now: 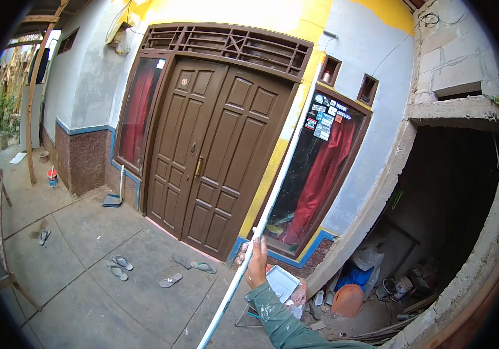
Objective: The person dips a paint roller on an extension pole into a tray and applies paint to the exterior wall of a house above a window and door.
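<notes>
A long pale pole slants from the bottom edge up past the right side of the brown double door. My right hand is wrapped round it at the lower middle, below the window with red curtains. The green sleeve on that arm has pale spots. At the upper right of the pole, a small roller shows against the wall beside yellow paint. The pole's lower end is out of frame. My left hand does not show.
Sandals lie on the concrete floor. A dustpan and a paint bucket stand left. Near my arm is a white tray; an orange basin lies by the dark opening. Wooden poles stand at the left.
</notes>
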Motion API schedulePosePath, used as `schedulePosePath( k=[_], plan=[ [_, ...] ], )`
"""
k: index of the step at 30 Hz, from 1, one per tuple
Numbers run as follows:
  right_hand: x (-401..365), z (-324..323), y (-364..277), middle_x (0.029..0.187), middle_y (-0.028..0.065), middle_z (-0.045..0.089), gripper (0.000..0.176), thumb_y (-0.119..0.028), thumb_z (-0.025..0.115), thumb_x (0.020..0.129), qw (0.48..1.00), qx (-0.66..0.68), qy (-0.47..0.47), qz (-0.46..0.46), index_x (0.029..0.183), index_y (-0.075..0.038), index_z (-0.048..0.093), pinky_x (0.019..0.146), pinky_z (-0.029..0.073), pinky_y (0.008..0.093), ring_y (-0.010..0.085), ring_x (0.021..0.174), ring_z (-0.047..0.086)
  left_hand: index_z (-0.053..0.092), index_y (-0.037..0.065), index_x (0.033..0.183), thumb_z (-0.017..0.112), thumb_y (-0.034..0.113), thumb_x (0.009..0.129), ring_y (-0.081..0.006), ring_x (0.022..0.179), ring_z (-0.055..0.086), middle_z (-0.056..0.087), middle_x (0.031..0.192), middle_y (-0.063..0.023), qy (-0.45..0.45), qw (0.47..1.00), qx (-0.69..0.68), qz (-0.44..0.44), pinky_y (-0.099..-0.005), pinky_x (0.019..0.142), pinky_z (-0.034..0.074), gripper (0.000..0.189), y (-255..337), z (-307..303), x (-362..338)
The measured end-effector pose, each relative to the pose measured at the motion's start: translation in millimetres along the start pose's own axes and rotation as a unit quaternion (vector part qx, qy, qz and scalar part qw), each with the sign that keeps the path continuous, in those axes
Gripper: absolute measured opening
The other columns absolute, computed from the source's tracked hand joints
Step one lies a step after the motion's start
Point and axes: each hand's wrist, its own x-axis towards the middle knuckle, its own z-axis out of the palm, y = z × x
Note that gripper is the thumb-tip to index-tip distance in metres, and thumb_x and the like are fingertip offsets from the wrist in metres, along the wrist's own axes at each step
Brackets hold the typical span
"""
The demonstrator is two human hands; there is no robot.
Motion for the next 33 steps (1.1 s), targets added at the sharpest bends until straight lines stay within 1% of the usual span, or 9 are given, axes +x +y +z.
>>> schedulePosePath(
  k=[8,13,15,16,18,19,21,27,33],
  plan=[
    [-8,10,-12,0.071,0.0026,0.047,0.038,-0.032,0.038,0.102,0.999,0.028,-0.042,0.0,0.137,-0.018,0.034,0.043,0.042,0.0252,0.0095,0.051,0.046,0.064,0.007,0.109,0.064,0.048,0.084,-0.0309,0.067,0.066,0.065,0.075,-0.0203,0.023,0.995,0.007,0.1,-0.0422,0.06,0.051,0.048,77,-12,18],
    [-17,24,-29,0.072,0.0027,0.047,0.04,-0.034,0.038,0.101,0.997,0.038,-0.062,-0.013,0.138,-0.017,0.034,0.042,0.041,0.0244,0.0089,0.051,0.046,0.064,0.007,0.11,0.065,0.048,0.084,-0.0305,0.064,0.066,0.065,0.074,-0.02,0.036,0.988,0.013,0.152,-0.0423,0.058,0.051,0.048,152,-41,15],
    [-19,29,-35,0.073,0.0025,0.046,0.041,-0.034,0.038,0.101,0.997,0.037,-0.069,-0.018,0.138,-0.018,0.033,0.042,0.042,0.0242,0.0086,0.051,0.046,0.062,0.007,0.111,0.065,0.046,0.084,-0.0266,0.05,0.062,0.062,0.066,-0.0172,0.023,0.985,-0.102,0.136,-0.0415,0.049,0.05,0.048,198,-64,8],
    [-19,32,-39,0.073,0.0025,0.046,0.041,-0.034,0.038,0.101,0.996,0.037,-0.072,-0.023,0.139,-0.018,0.033,0.042,0.042,0.024,0.0084,0.051,0.046,0.062,0.007,0.111,0.065,0.046,0.084,-0.0266,0.05,0.062,0.062,0.066,-0.0172,0.022,0.985,-0.102,0.137,-0.0415,0.049,0.05,0.048,217,-74,3],
    [-18,35,-45,0.073,0.0024,0.046,0.041,-0.034,0.038,0.101,0.996,0.037,-0.075,-0.029,0.139,-0.018,0.032,0.042,0.042,0.0238,0.0082,0.051,0.046,0.057,0.004,0.086,0.056,0.03,0.094,-0.0151,0.051,0.052,0.053,0.058,-0.0063,0.095,0.938,-0.111,0.315,-0.0324,0.048,0.041,0.027,249,-92,-7],
    [-17,36,-48,0.073,0.0024,0.046,0.042,-0.034,0.038,0.101,0.995,0.043,-0.082,-0.033,0.14,-0.019,0.032,0.042,0.043,0.0235,0.0082,0.051,0.047,0.057,0.004,0.086,0.056,0.03,0.094,-0.0151,0.051,0.052,0.053,0.058,-0.0063,0.095,0.938,-0.11,0.316,-0.0324,0.048,0.041,0.027,261,-101,-8],
    [-15,39,-55,0.074,0.0024,0.046,0.042,-0.034,0.038,0.101,0.994,0.05,-0.088,-0.038,0.14,-0.019,0.032,0.042,0.043,0.0232,0.0081,0.051,0.047,0.055,0.002,0.091,0.054,0.032,0.094,-0.0462,0.067,0.059,0.059,0.069,-0.0237,0.018,0.956,-0.121,0.266,-0.0488,0.057,0.045,0.031,280,-112,-9],
    [-1,53,-81,0.076,0.0022,0.047,0.039,-0.028,0.039,0.101,0.99,0.049,-0.109,-0.077,0.137,-0.017,0.029,0.043,0.044,0.0226,0.0069,0.053,0.048,0.053,0.0,0.095,0.053,0.035,0.094,-0.0477,0.07,0.059,0.059,0.072,-0.027,-0.012,0.935,-0.189,0.299,-0.0499,0.058,0.044,0.035,315,-114,17],
    [37,69,-111,0.075,0.0019,0.047,0.035,-0.03,0.04,0.101,0.986,0.049,-0.123,-0.105,0.132,-0.016,0.035,0.042,0.043,0.0229,0.0076,0.053,0.048,0.049,0.001,0.095,0.049,0.037,0.096,-0.0461,0.066,0.057,0.057,0.068,-0.0238,-0.019,0.923,-0.195,0.332,-0.049,0.058,0.043,0.036,364,-135,27]
  ],
)
